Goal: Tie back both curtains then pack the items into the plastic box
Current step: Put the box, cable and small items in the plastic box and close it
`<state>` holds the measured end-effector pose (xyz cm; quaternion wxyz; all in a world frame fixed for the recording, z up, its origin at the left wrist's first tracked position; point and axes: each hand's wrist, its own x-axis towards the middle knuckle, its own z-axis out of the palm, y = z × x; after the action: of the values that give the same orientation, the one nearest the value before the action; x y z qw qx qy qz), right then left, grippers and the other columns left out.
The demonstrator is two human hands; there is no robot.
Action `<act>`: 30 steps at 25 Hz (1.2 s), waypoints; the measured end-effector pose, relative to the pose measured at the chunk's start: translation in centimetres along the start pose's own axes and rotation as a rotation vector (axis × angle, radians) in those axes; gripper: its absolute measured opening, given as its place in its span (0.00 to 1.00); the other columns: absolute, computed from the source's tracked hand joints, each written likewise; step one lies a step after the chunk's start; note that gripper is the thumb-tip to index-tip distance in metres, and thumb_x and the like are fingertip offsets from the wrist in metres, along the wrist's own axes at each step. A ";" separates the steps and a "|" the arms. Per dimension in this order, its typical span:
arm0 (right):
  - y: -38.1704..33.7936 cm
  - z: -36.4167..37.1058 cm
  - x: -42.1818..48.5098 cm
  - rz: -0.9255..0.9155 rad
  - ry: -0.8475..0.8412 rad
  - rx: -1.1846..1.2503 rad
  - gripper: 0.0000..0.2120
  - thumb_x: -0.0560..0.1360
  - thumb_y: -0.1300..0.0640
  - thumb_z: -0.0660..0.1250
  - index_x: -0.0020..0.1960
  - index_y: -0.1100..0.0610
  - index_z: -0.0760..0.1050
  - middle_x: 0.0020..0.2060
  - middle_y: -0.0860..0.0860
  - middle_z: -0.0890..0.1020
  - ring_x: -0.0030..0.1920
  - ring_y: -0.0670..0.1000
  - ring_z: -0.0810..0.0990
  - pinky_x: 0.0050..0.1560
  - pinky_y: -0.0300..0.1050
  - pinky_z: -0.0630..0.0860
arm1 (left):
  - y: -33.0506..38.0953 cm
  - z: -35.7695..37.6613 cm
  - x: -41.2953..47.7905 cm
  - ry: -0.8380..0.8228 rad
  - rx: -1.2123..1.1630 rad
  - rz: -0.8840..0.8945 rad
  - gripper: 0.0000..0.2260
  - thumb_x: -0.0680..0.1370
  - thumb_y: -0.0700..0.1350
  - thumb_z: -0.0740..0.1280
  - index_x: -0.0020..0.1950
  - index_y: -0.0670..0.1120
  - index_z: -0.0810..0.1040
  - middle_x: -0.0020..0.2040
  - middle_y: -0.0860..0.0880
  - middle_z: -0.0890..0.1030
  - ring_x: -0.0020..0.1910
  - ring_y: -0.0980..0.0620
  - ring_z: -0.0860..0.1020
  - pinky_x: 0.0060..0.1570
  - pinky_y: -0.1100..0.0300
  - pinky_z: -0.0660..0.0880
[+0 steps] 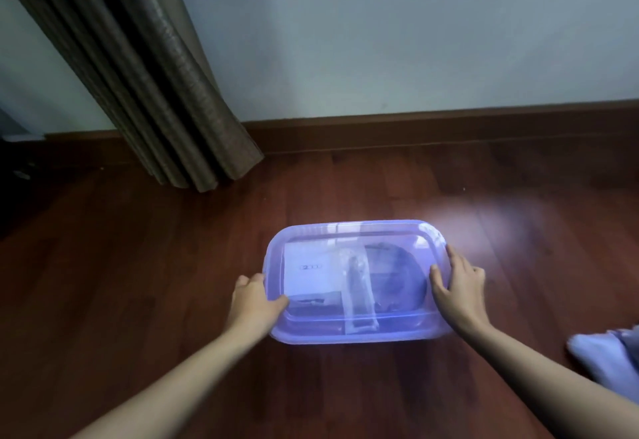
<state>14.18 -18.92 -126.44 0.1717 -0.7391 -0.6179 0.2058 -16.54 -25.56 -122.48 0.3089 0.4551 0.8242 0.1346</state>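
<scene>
A translucent purple plastic box [356, 227] sits on the wooden floor with its lid on. Through the lid I see a white carton [307, 271], a slim clear packet [359, 295] and a dark round item [397, 277] inside. My left hand [254, 300] grips the box's left edge, thumb on the lid and fingers curled over the side. My right hand [456, 281] rests on the right rim with straight, spread fingers. A brown pleated curtain [159, 86] hangs gathered at the back left, its hem just above the floor.
A pale wall with a dark wooden skirting board [449, 127] runs behind the box. A light blue-white cloth [608, 359] lies on the floor at the right edge. Dark red wooden floor [138, 283] surrounds the box.
</scene>
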 end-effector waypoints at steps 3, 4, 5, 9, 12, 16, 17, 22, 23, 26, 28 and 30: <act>0.3 0.3 -0.5 -0.036 0.014 0.003 0.31 0.71 0.44 0.55 0.66 0.64 0.68 0.62 0.61 0.75 0.59 0.65 0.72 0.61 0.53 0.64 | 0.0 -0.4 -0.1 0.007 0.010 -0.037 0.20 0.72 0.45 0.69 0.63 0.43 0.72 0.60 0.43 0.74 0.58 0.45 0.74 0.54 0.59 0.69; 0.1 0.2 -0.5 -0.032 0.017 0.009 0.28 0.72 0.46 0.59 0.65 0.63 0.68 0.62 0.60 0.75 0.59 0.65 0.71 0.61 0.53 0.65 | -0.2 -0.4 0.1 -0.008 0.009 -0.046 0.20 0.72 0.45 0.69 0.63 0.43 0.72 0.59 0.43 0.76 0.57 0.45 0.75 0.53 0.59 0.70; 0.0 0.0 -0.3 -0.011 0.020 0.029 0.25 0.74 0.49 0.63 0.65 0.62 0.68 0.61 0.60 0.74 0.59 0.64 0.70 0.60 0.54 0.66 | -0.1 -0.5 0.1 -0.015 0.004 -0.050 0.20 0.72 0.45 0.68 0.63 0.43 0.72 0.58 0.44 0.78 0.56 0.45 0.76 0.51 0.58 0.71; -0.6 -0.8 2.2 0.049 -0.008 0.212 0.30 0.73 0.42 0.61 0.67 0.60 0.66 0.63 0.60 0.73 0.63 0.61 0.71 0.63 0.54 0.67 | 0.8 -0.7 0.9 0.003 -0.101 -0.101 0.27 0.76 0.57 0.63 0.71 0.44 0.64 0.64 0.42 0.76 0.61 0.41 0.75 0.57 0.53 0.72; -0.6 -0.9 4.7 0.159 -0.187 0.340 0.32 0.77 0.39 0.56 0.73 0.57 0.58 0.69 0.60 0.69 0.67 0.59 0.69 0.65 0.51 0.65 | 0.4 0.0 5.1 -0.061 -0.304 -0.164 0.36 0.71 0.72 0.54 0.68 0.48 0.70 0.65 0.44 0.76 0.62 0.42 0.75 0.63 0.48 0.71; -0.6 -0.2 5.7 0.207 -0.283 0.407 0.31 0.75 0.33 0.53 0.65 0.55 0.69 0.62 0.55 0.76 0.62 0.57 0.74 0.58 0.47 0.69 | 0.2 1.9 8.4 -0.078 -0.373 -0.142 0.38 0.69 0.75 0.50 0.60 0.47 0.77 0.59 0.46 0.79 0.58 0.45 0.77 0.61 0.47 0.72; -0.5 0.1 5.7 0.210 -0.262 0.424 0.31 0.72 0.30 0.53 0.61 0.53 0.72 0.59 0.55 0.78 0.58 0.57 0.76 0.57 0.49 0.71 | 1.5 1.3 7.5 -0.052 -0.376 -0.141 0.34 0.74 0.70 0.50 0.60 0.45 0.76 0.59 0.44 0.79 0.58 0.43 0.76 0.60 0.49 0.72; -0.4 0.9 6.0 0.263 -0.191 0.321 0.28 0.72 0.30 0.53 0.50 0.52 0.75 0.48 0.56 0.82 0.52 0.60 0.78 0.56 0.52 0.73 | 1.7 2.1 7.6 0.075 -0.262 -0.170 0.27 0.79 0.61 0.51 0.58 0.39 0.73 0.57 0.39 0.77 0.55 0.38 0.75 0.48 0.53 0.69; -0.4 0.9 6.2 0.268 -0.180 0.299 0.28 0.72 0.30 0.53 0.49 0.53 0.75 0.46 0.57 0.82 0.51 0.61 0.77 0.53 0.51 0.72 | 1.6 2.2 7.8 0.075 -0.250 -0.177 0.27 0.79 0.61 0.51 0.58 0.39 0.73 0.57 0.39 0.77 0.55 0.38 0.75 0.48 0.53 0.68; -0.4 0.8 6.2 0.258 -0.146 0.251 0.26 0.74 0.34 0.55 0.48 0.56 0.75 0.43 0.57 0.80 0.52 0.63 0.76 0.48 0.49 0.67 | 2.0 2.3 7.7 0.096 -0.201 -0.185 0.26 0.80 0.61 0.51 0.59 0.40 0.73 0.55 0.41 0.77 0.51 0.42 0.74 0.45 0.54 0.67; -0.7 0.6 6.1 0.231 -0.137 0.266 0.25 0.76 0.36 0.56 0.49 0.57 0.75 0.42 0.57 0.79 0.54 0.64 0.76 0.49 0.49 0.67 | 2.1 2.0 7.8 0.100 -0.197 -0.178 0.27 0.79 0.62 0.51 0.59 0.41 0.74 0.55 0.41 0.78 0.52 0.41 0.75 0.46 0.54 0.68; -1.0 0.2 5.8 0.221 -0.132 0.276 0.26 0.77 0.35 0.53 0.54 0.56 0.76 0.50 0.60 0.81 0.58 0.64 0.75 0.54 0.51 0.68 | 1.8 1.7 7.5 0.055 -0.242 -0.179 0.30 0.76 0.68 0.50 0.58 0.45 0.75 0.55 0.44 0.79 0.53 0.42 0.76 0.48 0.54 0.70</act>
<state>14.09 -13.00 -126.62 0.2070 -0.7569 -0.5086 0.3544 -17.27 -18.41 -125.84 0.3495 0.3353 0.8475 0.2171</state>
